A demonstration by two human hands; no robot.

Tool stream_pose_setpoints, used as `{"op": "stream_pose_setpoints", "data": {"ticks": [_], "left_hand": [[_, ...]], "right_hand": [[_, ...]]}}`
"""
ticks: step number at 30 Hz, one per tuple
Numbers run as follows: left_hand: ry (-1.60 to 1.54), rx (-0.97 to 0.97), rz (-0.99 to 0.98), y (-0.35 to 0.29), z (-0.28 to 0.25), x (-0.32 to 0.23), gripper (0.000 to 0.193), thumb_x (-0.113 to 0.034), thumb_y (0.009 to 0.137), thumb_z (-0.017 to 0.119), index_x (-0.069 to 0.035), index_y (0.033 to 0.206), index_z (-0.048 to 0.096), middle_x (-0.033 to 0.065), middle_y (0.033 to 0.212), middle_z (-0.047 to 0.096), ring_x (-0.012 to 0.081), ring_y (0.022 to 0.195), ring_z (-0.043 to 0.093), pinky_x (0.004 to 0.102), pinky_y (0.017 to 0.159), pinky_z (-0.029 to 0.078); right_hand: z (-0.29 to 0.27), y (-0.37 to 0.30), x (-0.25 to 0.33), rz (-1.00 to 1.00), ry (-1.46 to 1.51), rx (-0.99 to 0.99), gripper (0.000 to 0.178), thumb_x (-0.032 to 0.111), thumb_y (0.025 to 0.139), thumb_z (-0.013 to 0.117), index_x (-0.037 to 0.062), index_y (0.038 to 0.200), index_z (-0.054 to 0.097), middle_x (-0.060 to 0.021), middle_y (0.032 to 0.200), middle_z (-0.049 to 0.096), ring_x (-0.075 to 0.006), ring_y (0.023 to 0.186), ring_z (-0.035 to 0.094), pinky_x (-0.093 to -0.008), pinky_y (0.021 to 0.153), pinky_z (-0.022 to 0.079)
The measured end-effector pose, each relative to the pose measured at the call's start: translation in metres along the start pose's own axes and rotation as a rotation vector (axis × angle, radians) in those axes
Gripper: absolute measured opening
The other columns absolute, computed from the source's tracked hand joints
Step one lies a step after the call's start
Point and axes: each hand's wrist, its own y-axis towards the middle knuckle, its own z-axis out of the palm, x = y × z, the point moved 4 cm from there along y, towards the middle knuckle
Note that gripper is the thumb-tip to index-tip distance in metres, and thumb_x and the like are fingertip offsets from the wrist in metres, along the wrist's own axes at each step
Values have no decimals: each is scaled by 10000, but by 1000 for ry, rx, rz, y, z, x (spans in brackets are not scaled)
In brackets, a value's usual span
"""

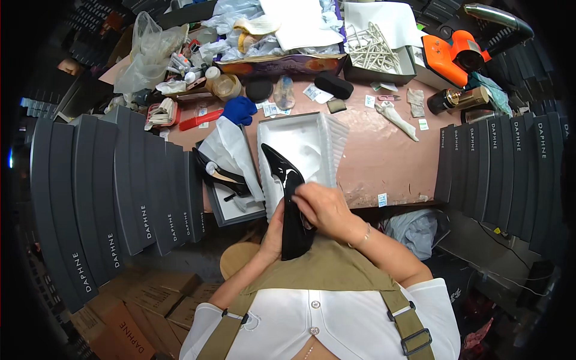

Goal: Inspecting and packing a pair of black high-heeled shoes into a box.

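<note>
A shiny black pointed-toe shoe (294,231) is held up in front of my body, its toe pointing away from me. My left hand (273,233) grips it from the left side and below. Curled against the shoe's right edge, the fingers of my right hand (327,207) are bent together; what is between them is hidden. Just beyond stands an open box (291,124) lined with white sheet. To its left, another grey box (240,214) holds a second black heeled shoe (231,180) beside white tissue paper (231,150).
Stacks of dark shoe boxes (129,180) rise on the left, with more boxes (501,168) on the right. Across the pink table (384,162) lie a blue cloth (239,111), a black case (333,85), a tray of white sticks (375,51) and an orange tool (444,60).
</note>
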Motion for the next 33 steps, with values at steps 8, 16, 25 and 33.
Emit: {"op": "stream_pose_setpoints", "data": {"ticks": [8, 16, 25, 33], "left_hand": [[-83, -79, -52, 2, -7, 4, 357, -94, 930, 520, -58, 1269, 413, 118, 970, 581, 175, 814, 606, 296, 759, 529], [-63, 10, -90, 3, 8, -12, 332, -219, 922, 541, 1, 1163, 479, 117, 1000, 546, 173, 795, 585, 286, 732, 506], [-144, -21, -98, 5, -5, -19, 327, -245, 938, 515, -7, 1162, 497, 116, 974, 554, 176, 778, 578, 284, 691, 497], [-450, -99, -181, 31, -5, -42, 366, -188, 921, 542, 14, 1219, 477, 154, 986, 585, 199, 804, 609, 265, 637, 533]], "right_hand": [[11, 13, 0, -19, -140, 40, 109, 104, 797, 645, 45, 843, 566, -131, 758, 570, -319, 671, 589, -385, 558, 461], [-43, 52, -66, 147, -75, -236, 135, 106, 840, 619, 22, 942, 588, -136, 779, 617, -277, 699, 615, -351, 626, 474], [-37, -11, -88, 369, 182, -159, 276, 99, 905, 551, 4, 1161, 591, -141, 998, 662, -202, 915, 620, -294, 820, 469], [-62, -1, -49, 290, 170, -184, 282, 71, 886, 563, -14, 1154, 586, -184, 1053, 642, -260, 952, 630, -317, 841, 472]]}}
